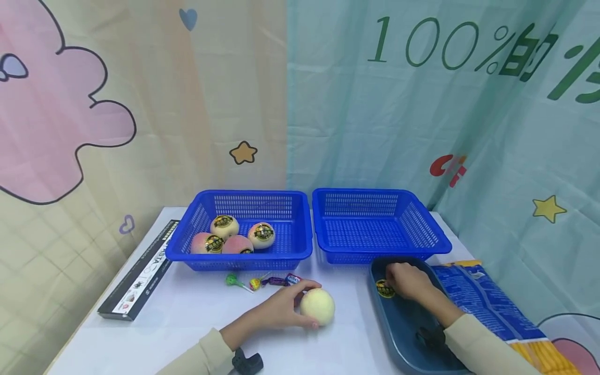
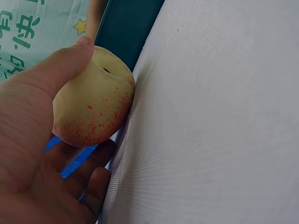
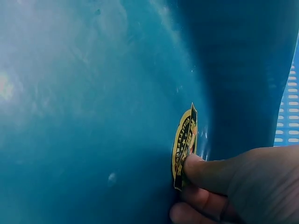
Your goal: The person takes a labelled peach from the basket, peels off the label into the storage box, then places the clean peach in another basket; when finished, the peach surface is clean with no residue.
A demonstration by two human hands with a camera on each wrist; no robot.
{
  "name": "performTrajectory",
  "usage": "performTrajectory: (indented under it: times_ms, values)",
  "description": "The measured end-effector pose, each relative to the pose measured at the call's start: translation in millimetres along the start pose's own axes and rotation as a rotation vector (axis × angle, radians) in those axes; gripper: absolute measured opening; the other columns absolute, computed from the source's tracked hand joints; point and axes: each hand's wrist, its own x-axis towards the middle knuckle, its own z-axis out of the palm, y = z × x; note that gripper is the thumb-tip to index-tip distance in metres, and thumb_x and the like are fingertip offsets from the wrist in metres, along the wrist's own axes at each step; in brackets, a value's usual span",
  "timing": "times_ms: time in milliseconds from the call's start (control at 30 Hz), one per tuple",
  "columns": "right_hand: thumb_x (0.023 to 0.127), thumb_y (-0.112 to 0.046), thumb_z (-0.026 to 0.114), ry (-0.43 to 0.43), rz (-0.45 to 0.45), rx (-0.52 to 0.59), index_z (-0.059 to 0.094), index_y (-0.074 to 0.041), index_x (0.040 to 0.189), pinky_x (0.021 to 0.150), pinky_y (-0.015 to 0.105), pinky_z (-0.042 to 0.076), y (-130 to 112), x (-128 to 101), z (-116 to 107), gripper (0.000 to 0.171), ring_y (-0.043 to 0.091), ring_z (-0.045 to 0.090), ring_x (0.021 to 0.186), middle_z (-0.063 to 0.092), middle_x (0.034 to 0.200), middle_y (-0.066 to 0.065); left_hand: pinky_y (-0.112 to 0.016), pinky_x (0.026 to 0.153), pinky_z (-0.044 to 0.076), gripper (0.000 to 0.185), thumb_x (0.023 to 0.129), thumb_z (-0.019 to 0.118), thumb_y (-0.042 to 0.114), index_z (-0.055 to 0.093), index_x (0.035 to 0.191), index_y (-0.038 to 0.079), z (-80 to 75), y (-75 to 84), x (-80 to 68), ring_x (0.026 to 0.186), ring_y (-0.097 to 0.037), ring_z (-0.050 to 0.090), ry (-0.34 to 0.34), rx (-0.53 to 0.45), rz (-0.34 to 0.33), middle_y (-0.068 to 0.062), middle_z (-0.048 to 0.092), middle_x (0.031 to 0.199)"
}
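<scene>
My left hand (image 1: 283, 308) holds a pale yellow peach (image 1: 317, 307) on the white table, thumb on one side and fingers on the other. In the left wrist view, red speckles show on the peach (image 2: 93, 102), and the thumb rests near its stem hollow. My right hand (image 1: 409, 281) is inside the dark blue tray (image 1: 391, 328), at its far end. Its thumb and fingers pinch a black and gold oval sticker (image 3: 184, 144), creased down the middle, against the tray's bottom.
A blue basket (image 1: 239, 263) at the back left holds several peaches with stickers. Beside it stands another blue basket (image 1: 365, 234). Lollipops (image 1: 233, 280) and wrapped sweets (image 1: 276, 281) lie before the baskets. A long black box (image 1: 140, 271) lies left; a blue and yellow bag (image 1: 487, 302) lies right.
</scene>
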Motion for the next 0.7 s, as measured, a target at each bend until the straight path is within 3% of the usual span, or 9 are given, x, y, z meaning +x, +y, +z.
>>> performTrajectory:
  times_ms: [267,467,700]
  values:
    - [0.091,-0.009,0.073,-0.04,-0.012,-0.007,0.061,-0.011,0.078,0.054,0.033,0.045,-2.2,-2.3,-5.0,0.018,0.014,0.048,0.06,0.051,0.067,-0.004,-0.033,0.101,0.048,0.078,0.08,0.087,0.042,0.051,0.144,0.015,-0.6,1.5,0.4,0.117,-0.01,0.056,-0.014,-0.014,-0.015,0.011,0.059,0.132]
    - [0.086,-0.012,0.08,-0.12,-0.02,0.109,0.064,-0.013,0.081,0.054,0.032,0.045,3.5,-2.5,-7.6,0.017,0.014,0.05,0.061,0.056,0.069,-0.006,-0.032,0.1,0.048,0.079,0.08,0.087,0.042,0.051,0.145,0.015,-1.4,1.7,0.2,0.115,-0.01,0.056,-0.013,-0.007,-0.019,0.011,0.059,0.131]
    - [0.084,-0.01,0.082,-0.125,-0.092,0.218,0.064,-0.013,0.083,0.053,0.028,0.042,16.4,-2.1,-5.8,0.018,0.012,0.05,0.062,0.055,0.071,-0.007,-0.033,0.099,0.048,0.078,0.08,0.087,0.04,0.051,0.144,0.015,-1.1,2.2,-0.6,0.115,-0.011,0.056,-0.012,-0.007,-0.024,0.01,0.059,0.132]
